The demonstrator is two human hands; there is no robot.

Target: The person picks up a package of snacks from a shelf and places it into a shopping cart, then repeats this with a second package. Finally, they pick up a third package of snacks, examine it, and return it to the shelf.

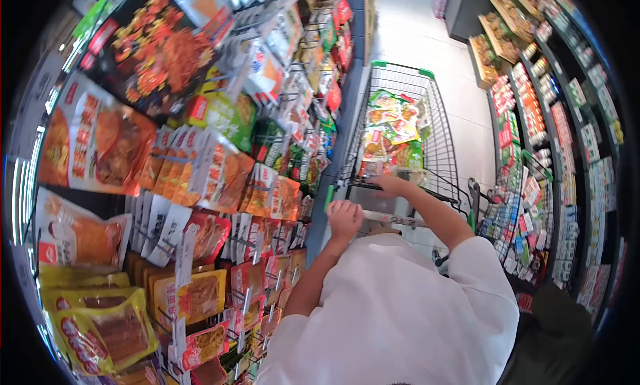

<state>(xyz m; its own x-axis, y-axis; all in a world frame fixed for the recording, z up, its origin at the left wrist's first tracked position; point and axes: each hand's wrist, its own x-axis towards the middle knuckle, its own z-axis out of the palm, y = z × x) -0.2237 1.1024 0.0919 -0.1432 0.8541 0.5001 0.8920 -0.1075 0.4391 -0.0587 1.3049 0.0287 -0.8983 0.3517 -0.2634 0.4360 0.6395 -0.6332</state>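
Note:
A metal shopping cart (440, 128) with green corner pieces stands in front of me. My left hand (345, 220) is closed over the left end of its white handle (393, 219). Reaching past the handle, my right hand (389, 186) is over the near end of the basket, fingers pointing left beside a black bar. Its fingers look stretched out, and I see nothing held in them. Several colourful food packets (393, 128) lie heaped inside the basket, green and red ones among them.
Racks of hanging packaged foods (193, 292) line the left side closely. On the right, shelves (567, 118) hold boxes and bottles, with a wire basket of goods (527, 212) before them. Wooden crates (490, 45) stand farther ahead beside the pale tiled floor (413, 32).

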